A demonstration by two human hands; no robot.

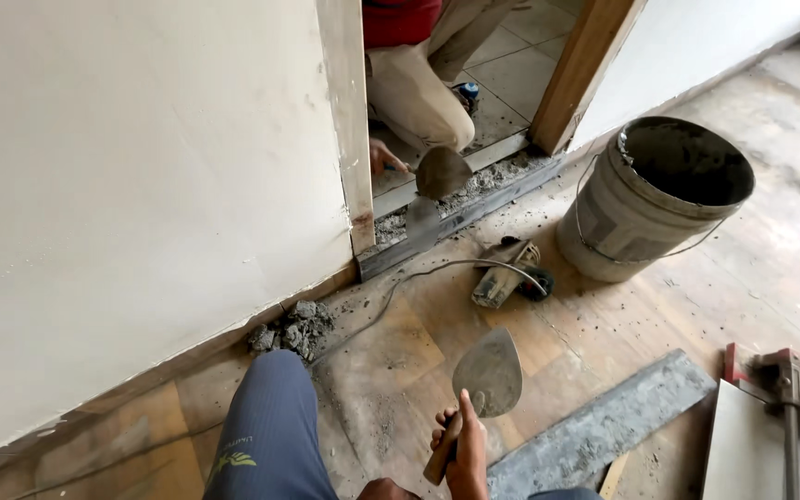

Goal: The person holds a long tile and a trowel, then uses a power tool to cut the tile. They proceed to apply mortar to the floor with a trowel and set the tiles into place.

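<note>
My right hand [463, 454] is closed around the wooden handle of a pointed steel trowel [488, 375], low in the view, with the blade up over the dusty floor. My left hand is out of sight. My knee in blue-grey trousers [270, 426] is bent to the left of the trowel. Across the doorway a second person in a red top and beige trousers crouches. Their hand [383, 157] holds another trowel [442, 171] over the grey mortar [488, 181] along the threshold.
A mortar-stained bucket [650, 199] stands right of the door frame. An angle grinder [506, 273] with its cable lies before the threshold. Rubble [293, 326] is heaped against the white wall. A grey strip [604, 424] and a red tile cutter [789, 393] lie bottom right.
</note>
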